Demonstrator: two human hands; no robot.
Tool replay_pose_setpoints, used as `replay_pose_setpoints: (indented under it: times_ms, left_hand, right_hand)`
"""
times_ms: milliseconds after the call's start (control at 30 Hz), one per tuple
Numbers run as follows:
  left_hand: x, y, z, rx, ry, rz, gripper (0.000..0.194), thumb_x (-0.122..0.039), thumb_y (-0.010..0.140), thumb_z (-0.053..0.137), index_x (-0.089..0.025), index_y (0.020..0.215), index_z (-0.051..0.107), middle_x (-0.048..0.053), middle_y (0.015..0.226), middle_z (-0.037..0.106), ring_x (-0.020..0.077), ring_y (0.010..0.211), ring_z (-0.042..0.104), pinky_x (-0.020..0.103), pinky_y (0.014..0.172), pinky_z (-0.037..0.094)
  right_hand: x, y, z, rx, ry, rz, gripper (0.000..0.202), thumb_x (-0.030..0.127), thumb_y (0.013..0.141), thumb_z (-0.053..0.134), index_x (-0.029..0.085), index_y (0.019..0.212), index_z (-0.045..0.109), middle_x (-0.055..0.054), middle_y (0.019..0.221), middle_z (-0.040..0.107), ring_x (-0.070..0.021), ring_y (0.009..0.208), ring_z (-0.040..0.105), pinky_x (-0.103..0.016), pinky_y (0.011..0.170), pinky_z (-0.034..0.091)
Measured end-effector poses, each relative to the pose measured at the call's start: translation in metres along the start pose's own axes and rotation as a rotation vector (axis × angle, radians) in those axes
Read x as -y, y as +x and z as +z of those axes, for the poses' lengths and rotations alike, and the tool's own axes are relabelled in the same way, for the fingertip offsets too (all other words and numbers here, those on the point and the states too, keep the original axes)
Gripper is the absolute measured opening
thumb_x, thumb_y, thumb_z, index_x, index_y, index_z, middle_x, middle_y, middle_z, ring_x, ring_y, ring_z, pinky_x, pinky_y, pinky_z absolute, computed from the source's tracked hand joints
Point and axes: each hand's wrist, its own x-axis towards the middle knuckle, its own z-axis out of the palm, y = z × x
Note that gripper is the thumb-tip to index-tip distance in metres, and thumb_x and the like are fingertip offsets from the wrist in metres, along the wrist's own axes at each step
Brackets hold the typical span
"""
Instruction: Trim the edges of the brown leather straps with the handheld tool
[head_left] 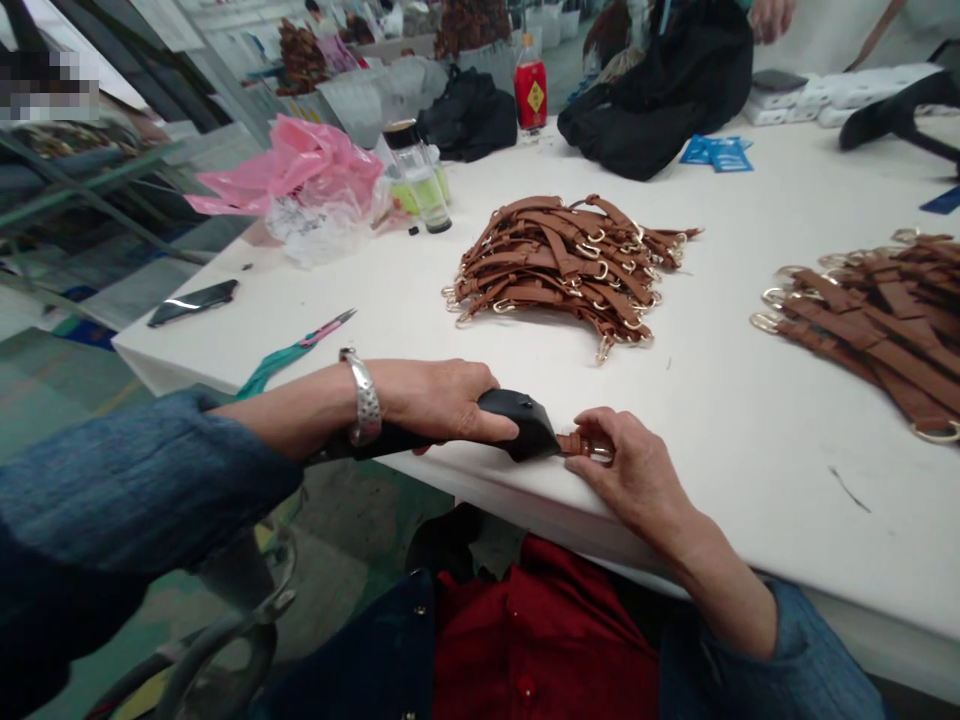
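My left hand, below a silver watch band, is wrapped round a black handheld tool. The tool's narrow tip touches a short piece of brown strap near the table's front edge. Thumb and fingers of my right hand pinch that strap at its metal buckle end. Behind my hands lies a pile of brown straps with gold-coloured rings and clasps. Another pile of brown straps is at the right.
On the white table are scissors, a phone, a pink bag, a glass bottle, a red bottle, black bags and blue packets. Another person's hand shows at the top right.
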Motion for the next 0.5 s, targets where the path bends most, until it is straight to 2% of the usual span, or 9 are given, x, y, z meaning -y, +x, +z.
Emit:
replay_pose_setpoints:
  times_ms: [100, 200, 367, 500]
  left_hand:
    - [-0.012, 0.008, -0.010, 0.054, 0.031, 0.031, 0.047, -0.058, 0.074, 0.049, -0.015, 0.085, 0.064, 0.002, 0.054, 0.058, 0.0139, 0.042, 0.051, 0.024, 0.041, 0.034]
    - [-0.015, 0.014, -0.010, 0.053, 0.039, 0.089, 0.046, -0.057, 0.075, 0.048, -0.014, 0.081, 0.064, 0.002, 0.054, 0.057, 0.0130, 0.044, 0.051, 0.022, 0.042, 0.035]
    - [0.002, 0.008, -0.001, 0.039, -0.042, 0.033, 0.048, -0.059, 0.075, 0.047, -0.015, 0.088, 0.062, 0.002, 0.060, 0.056, 0.0152, 0.044, 0.053, 0.024, 0.038, 0.037]
    - [0.008, 0.002, -0.006, 0.075, -0.001, -0.013, 0.044, -0.056, 0.074, 0.049, -0.015, 0.085, 0.062, 0.003, 0.059, 0.057, 0.0162, 0.043, 0.053, 0.025, 0.039, 0.038]
  right_hand:
    - [0.003, 0.002, -0.003, 0.035, 0.062, 0.054, 0.043, 0.016, 0.070, 0.064, 0.021, 0.109, 0.049, -0.002, 0.088, 0.064, -0.0182, 0.082, 0.058, -0.033, 0.076, 0.044]
    - [0.005, 0.001, -0.004, 0.025, 0.081, 0.080, 0.053, 0.015, 0.069, 0.066, 0.022, 0.117, 0.044, 0.000, 0.088, 0.064, -0.0179, 0.082, 0.058, -0.033, 0.077, 0.044]
    - [0.001, -0.001, 0.000, -0.006, 0.038, 0.016, 0.046, 0.015, 0.070, 0.067, 0.022, 0.113, 0.051, -0.002, 0.091, 0.064, -0.0188, 0.085, 0.056, -0.034, 0.079, 0.044]
    - [-0.002, 0.000, 0.001, 0.003, 0.044, 0.012, 0.050, 0.014, 0.068, 0.068, 0.022, 0.114, 0.050, -0.001, 0.090, 0.063, -0.0183, 0.085, 0.055, -0.033, 0.078, 0.044]
